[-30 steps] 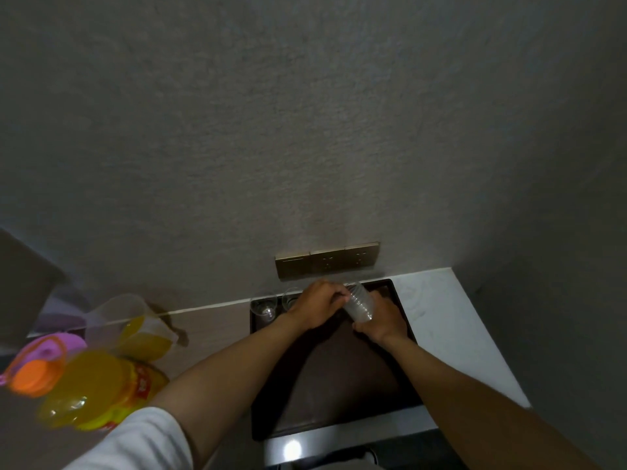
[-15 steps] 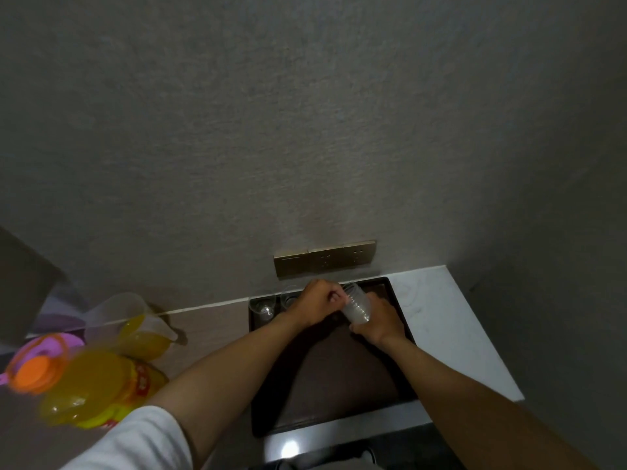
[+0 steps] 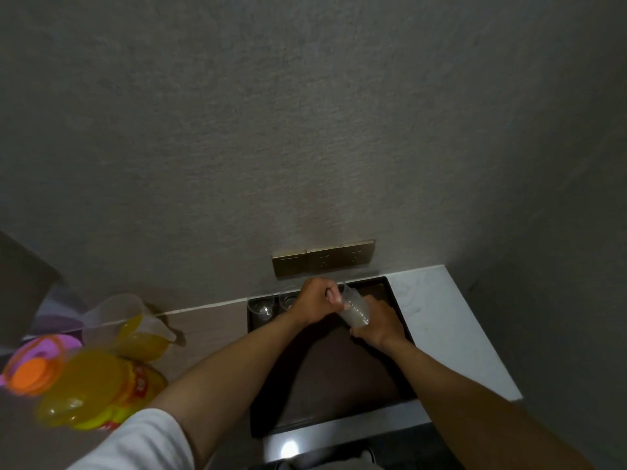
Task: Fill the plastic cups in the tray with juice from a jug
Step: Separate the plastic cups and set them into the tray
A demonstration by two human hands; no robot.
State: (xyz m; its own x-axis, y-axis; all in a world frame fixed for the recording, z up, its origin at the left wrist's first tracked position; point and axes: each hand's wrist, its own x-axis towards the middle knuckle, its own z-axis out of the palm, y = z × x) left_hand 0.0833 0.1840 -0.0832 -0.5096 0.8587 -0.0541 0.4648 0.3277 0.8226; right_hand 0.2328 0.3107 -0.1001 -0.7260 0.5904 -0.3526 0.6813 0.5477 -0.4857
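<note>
A dark rectangular tray (image 3: 325, 385) lies on the desk's right part, its far edge against the wall. Two clear plastic cups (image 3: 262, 303) stand upright and unfilled in its far-left corner. A tilted stack of clear cups (image 3: 354, 308) is held over the far edge. A clear jug (image 3: 134, 329), part-filled with orange juice, stands left of the tray.
</note>
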